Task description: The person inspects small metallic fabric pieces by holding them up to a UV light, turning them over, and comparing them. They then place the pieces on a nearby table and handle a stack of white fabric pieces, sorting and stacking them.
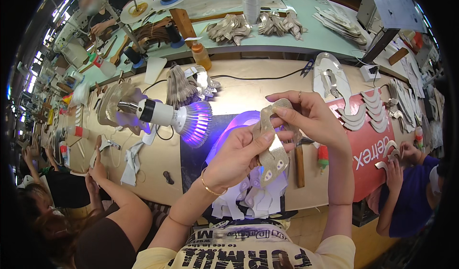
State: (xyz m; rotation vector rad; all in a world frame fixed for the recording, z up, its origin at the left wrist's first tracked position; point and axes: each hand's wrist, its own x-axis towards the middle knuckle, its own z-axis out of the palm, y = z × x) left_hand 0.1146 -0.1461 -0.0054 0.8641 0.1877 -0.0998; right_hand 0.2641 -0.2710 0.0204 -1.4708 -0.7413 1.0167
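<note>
Between both hands I hold up a glittery gold cut-out piece (275, 163), curved like a shoe upper part, with small white-edged holes at its lower end. My left hand (239, 150) pinches its middle between thumb and fingers. At the upper end, my right hand (306, 116) is closed on the same piece, thumb in front and fingers behind. Below them, white and pale cut pieces (253, 199) lie heaped at the table's near edge, partly hidden by my left hand. A lamp (191, 123) with a finned head casts violet light just left of my hands.
A hammer's wooden handle (300, 166) and a red-capped bottle (323, 156) lie right of my hands. Bundled strips (180, 87) stand behind the lamp. White curved pieces (375, 110) rest on a red board (366, 159). Co-workers' hands (394, 171) work at right, others at left.
</note>
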